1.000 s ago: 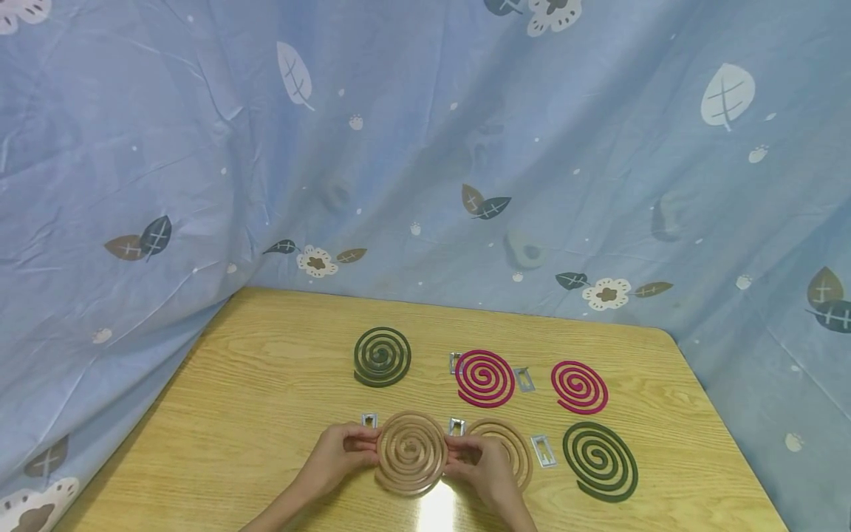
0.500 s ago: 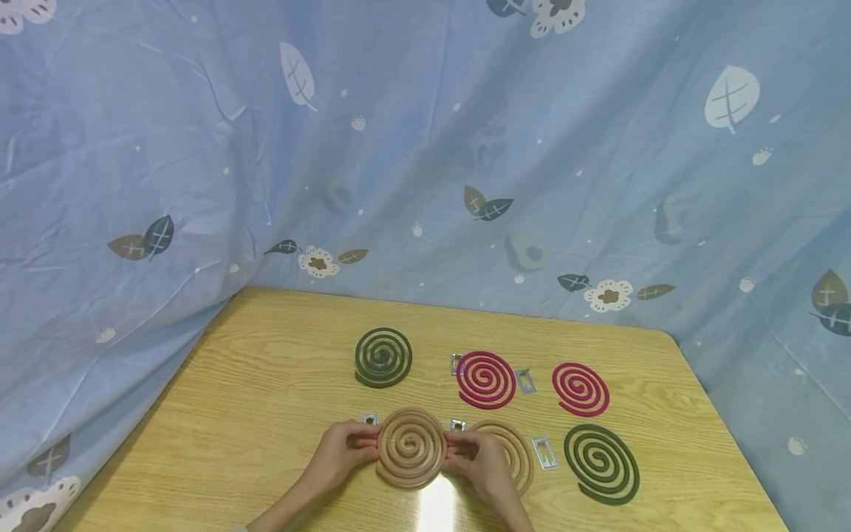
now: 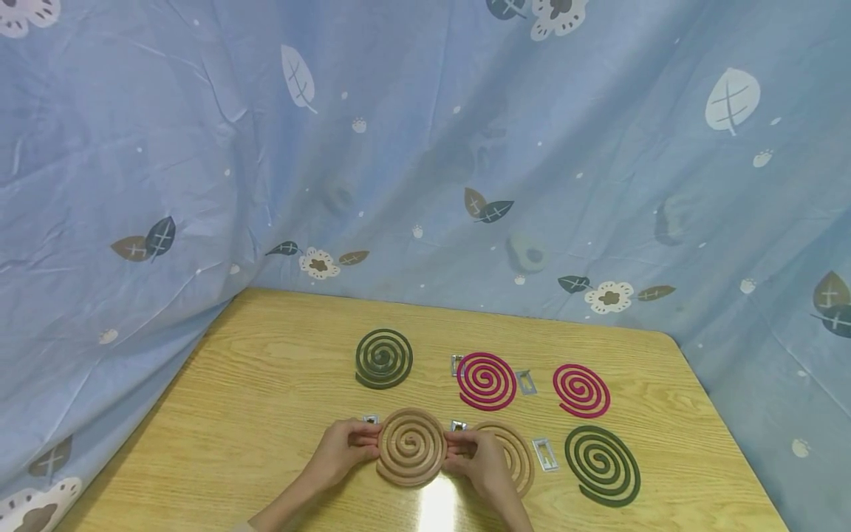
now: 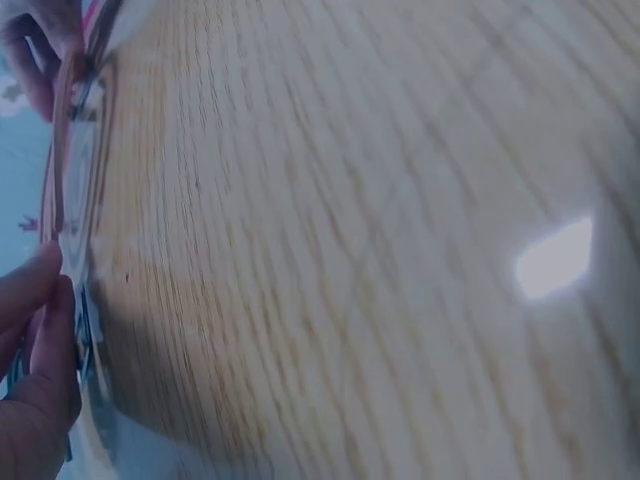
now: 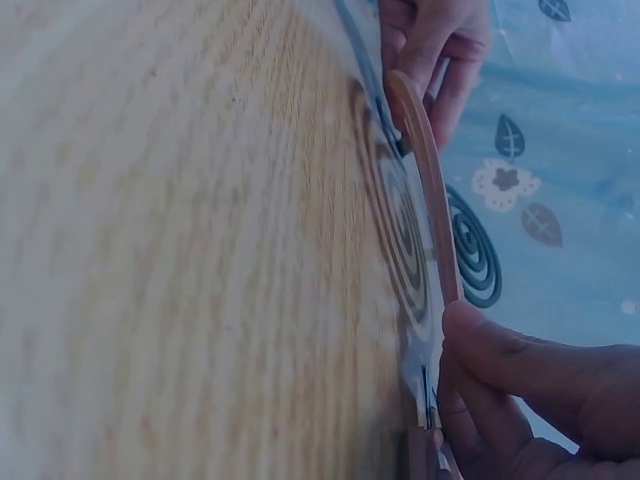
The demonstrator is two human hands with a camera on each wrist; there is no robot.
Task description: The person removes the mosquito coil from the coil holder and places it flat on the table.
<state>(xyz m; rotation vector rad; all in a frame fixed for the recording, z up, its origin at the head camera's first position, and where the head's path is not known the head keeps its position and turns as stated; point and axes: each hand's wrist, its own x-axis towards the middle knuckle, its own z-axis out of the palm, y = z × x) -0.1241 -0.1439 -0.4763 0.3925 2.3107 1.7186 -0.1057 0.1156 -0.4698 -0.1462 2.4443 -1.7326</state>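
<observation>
A light brown mosquito coil is held just above the table, pinched at opposite edges by both hands. My left hand grips its left edge and my right hand its right edge. In the right wrist view the coil shows edge-on, with its reflection on the glossy tabletop and thumb and fingers of the right hand at the near end. A second brown coil lies partly hidden under the right hand. Small metal coil stands lie close behind the hands, one of them by the left fingers.
Behind are a dark green coil and a magenta coil. To the right lie another magenta coil and a green coil. More metal stands sit between them. A blue patterned cloth hangs around the wooden table.
The held brown coil has shifted slightly away from the person, its near edge now higher in the head view. Both hands keep their pinch. The other coils and stands have stayed put.
</observation>
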